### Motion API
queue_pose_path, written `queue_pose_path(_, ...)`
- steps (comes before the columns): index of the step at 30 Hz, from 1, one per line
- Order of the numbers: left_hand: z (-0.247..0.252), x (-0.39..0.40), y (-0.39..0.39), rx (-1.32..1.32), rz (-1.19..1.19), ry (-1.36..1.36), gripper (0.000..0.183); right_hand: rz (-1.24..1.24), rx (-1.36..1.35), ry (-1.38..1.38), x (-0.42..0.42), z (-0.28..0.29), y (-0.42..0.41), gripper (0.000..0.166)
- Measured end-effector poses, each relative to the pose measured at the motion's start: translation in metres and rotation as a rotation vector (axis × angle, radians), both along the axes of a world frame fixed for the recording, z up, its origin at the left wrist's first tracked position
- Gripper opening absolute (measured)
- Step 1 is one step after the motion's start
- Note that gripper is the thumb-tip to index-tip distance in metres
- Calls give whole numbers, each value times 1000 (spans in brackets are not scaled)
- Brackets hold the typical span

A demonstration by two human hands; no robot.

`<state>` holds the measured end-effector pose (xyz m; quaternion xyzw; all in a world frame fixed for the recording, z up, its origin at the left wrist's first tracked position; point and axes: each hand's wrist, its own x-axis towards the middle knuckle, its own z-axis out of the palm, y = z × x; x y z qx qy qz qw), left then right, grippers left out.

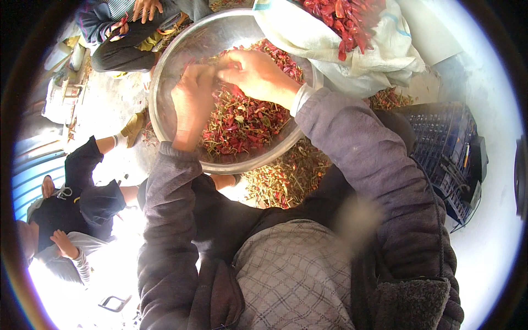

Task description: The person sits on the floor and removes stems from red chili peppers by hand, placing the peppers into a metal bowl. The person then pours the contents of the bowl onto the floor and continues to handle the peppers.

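Observation:
A wide metal basin (173,150) lies before me, holding many dried red chili pieces and green-brown stems (243,128). Over its middle, my left hand (194,97) and my right hand (255,74) face each other, fingertips almost touching. Bits of red chili show at the fingers of my right hand, pinched between thumb and forefinger. The fingers of my left hand are bent, and what they hold is blurred and partly hidden. At the basin's upper right rim rests a white woven sack (330,66), its mouth full of whole red dried chilies (342,20).
Loose stems and chili scraps (284,177) lie on the floor below the basin. A dark plastic crate (441,136) stands at the right beside the pale wall. One person (123,45) sits beyond the basin's upper left; another person (78,206) is at the left.

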<state>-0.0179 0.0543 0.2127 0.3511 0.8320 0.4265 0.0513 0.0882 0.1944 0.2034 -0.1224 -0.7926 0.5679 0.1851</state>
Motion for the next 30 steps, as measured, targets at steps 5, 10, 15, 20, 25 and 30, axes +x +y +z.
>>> queue_pose_path(5, 3, 4, -1, 24, 2, 241, 20, -1, -88, -93, -4, 0, 4, 29)
queue_pose_path(10, 5, 8, 3, 39, -64, 303, 17, -32, -142, -125, -3, -1, 6, 27)
queue_pose_path(15, 8, 13, 6, 32, -87, 131, 16, -74, -184, -106, 0, -2, 8, 25)
queue_pose_path(20, 11, 13, 6, 73, -188, 271, 19, -78, -178, -93, 2, -3, 7, 26)
queue_pose_path(25, 9, 9, 5, 71, -209, 332, 20, -57, -282, -79, 4, -3, 7, 26)
queue_pose_path(30, 8, 10, 4, -52, -108, 292, 21, 5, -285, -69, 6, -4, 7, 25)
